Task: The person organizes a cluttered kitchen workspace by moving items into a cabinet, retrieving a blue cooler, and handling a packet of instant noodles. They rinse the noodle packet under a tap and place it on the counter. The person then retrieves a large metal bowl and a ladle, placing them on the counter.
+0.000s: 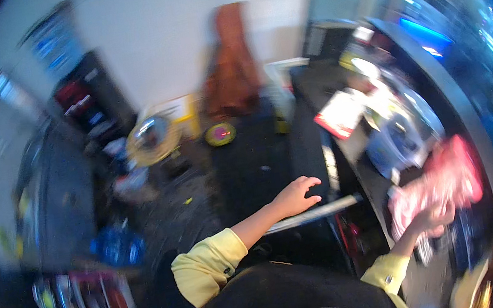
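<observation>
My left hand is in the air over a dark area below the counter, its fingers apart and nothing in them. Just under it runs a pale narrow strip, perhaps the edge of a drawer. My right hand closes on a pink and red soft item, a cloth or a bag; blur hides which. That item lies over the dark counter on the right. Beyond it sits a clear bluish plastic container. A white and red box or packet lies near the counter's inner edge.
A raised ledge borders the counter's far right. A brown garment hangs on the wall ahead. On the left, a round yellowish-rimmed object and a blue water jug stand near a dark cabinet. A rack with bottles and packets is lower left.
</observation>
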Demonstrator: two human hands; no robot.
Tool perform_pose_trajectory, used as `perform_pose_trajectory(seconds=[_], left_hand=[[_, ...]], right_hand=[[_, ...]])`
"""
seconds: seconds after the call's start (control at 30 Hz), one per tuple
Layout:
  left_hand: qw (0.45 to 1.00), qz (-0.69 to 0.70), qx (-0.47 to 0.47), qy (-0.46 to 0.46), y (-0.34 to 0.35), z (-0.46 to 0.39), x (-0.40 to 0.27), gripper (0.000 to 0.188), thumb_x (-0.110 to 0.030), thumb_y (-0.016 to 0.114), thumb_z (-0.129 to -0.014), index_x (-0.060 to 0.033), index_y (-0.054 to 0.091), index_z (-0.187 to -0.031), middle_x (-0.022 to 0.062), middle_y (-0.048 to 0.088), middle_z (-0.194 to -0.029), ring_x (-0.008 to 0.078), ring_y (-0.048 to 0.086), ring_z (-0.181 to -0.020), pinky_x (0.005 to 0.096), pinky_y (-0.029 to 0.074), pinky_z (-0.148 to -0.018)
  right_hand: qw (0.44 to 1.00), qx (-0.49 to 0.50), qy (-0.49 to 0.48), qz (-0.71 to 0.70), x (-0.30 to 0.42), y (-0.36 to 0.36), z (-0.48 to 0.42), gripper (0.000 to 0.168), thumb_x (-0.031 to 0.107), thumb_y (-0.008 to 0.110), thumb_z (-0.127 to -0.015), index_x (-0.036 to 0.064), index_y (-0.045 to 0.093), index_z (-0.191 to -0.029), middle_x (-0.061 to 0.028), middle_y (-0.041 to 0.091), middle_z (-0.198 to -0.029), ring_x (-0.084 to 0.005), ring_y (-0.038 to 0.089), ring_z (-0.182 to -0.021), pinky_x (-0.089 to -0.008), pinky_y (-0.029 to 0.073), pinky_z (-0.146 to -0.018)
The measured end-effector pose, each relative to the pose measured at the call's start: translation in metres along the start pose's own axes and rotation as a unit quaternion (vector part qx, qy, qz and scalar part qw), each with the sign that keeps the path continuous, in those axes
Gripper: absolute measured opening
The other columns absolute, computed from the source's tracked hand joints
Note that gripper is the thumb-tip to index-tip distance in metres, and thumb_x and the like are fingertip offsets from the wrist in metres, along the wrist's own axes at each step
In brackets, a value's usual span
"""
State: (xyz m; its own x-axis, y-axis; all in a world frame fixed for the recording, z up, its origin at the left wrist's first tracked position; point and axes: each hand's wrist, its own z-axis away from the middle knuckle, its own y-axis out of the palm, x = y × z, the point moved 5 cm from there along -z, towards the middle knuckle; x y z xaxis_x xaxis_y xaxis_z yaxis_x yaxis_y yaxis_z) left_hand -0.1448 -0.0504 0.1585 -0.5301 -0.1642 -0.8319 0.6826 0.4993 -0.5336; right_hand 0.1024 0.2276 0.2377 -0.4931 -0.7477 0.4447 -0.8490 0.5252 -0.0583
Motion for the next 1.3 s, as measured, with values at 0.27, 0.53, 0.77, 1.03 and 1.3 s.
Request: perform_pose_trajectory(seconds=[0.27,0.53,0.77,1.03,1.3], left_hand=[[0.921,-0.008,-0.278,-0.273,-0.123,0.204,0.067,0.04,-0.025,0.06,-0.081,-0.0054,0.05,-0.114,0.0112,0.055,-0.108,0.0206,0.057,-0.09,0.0325,0.046,-0.079],[0.817,0.054,-0.469,-0.332,-0.195,0.399,0.089,0.035,-0.023,0.06,-0.082,-0.0067,0.052,-0.112,0.0076,0.058,-0.102,0.0124,0.056,-0.084,0.0281,0.046,-0.076],[0.804,0.044,-0.49,-0.334,-0.259,0.532,0.126,0.031,-0.023,0.057,-0.084,-0.0043,0.055,-0.108,0.0079,0.061,-0.095,0.0158,0.058,-0.087,0.0291,0.045,-0.079],[0.792,0.207,-0.465,-0.336,-0.316,0.566,0.22,0.028,-0.018,0.057,-0.084,-0.0004,0.055,-0.106,0.0059,0.06,-0.092,0.0115,0.055,-0.079,0.0261,0.045,-0.072],[0.783,0.28,-0.41,-0.375,-0.365,0.544,0.308,0.029,-0.02,0.053,-0.086,-0.0018,0.053,-0.109,0.0032,0.06,-0.092,0.0117,0.055,-0.076,0.0257,0.045,-0.072]], right_hand=[[0.751,0.392,-0.025,-0.53,0.265,0.053,0.185,0.013,0.0,0.047,-0.079,0.0,0.047,-0.091,-0.016,0.049,-0.099,-0.0263,0.048,-0.092,-0.0358,0.038,-0.084],[0.544,0.521,-0.057,-0.656,0.45,-0.013,0.28,0.009,-0.005,0.048,-0.073,0.001,0.051,-0.079,-0.0118,0.053,-0.081,-0.0231,0.052,-0.075,-0.0286,0.043,-0.07],[0.474,0.63,-0.038,-0.614,0.576,-0.054,0.389,0.008,-0.006,0.049,-0.074,0.001,0.052,-0.078,-0.0042,0.052,-0.074,-0.0103,0.052,-0.069,-0.0222,0.042,-0.061],[0.477,0.698,-0.119,-0.521,0.638,-0.068,0.442,0.008,0.0,0.053,-0.076,0.002,0.055,-0.083,-0.014,0.055,-0.077,-0.0287,0.056,-0.068,-0.0347,0.045,-0.06],[0.536,0.764,-0.033,-0.359,0.623,0.071,0.546,0.009,0.003,0.054,-0.079,0.002,0.055,-0.088,-0.0062,0.057,-0.073,-0.0123,0.054,-0.065,-0.026,0.044,-0.06]])
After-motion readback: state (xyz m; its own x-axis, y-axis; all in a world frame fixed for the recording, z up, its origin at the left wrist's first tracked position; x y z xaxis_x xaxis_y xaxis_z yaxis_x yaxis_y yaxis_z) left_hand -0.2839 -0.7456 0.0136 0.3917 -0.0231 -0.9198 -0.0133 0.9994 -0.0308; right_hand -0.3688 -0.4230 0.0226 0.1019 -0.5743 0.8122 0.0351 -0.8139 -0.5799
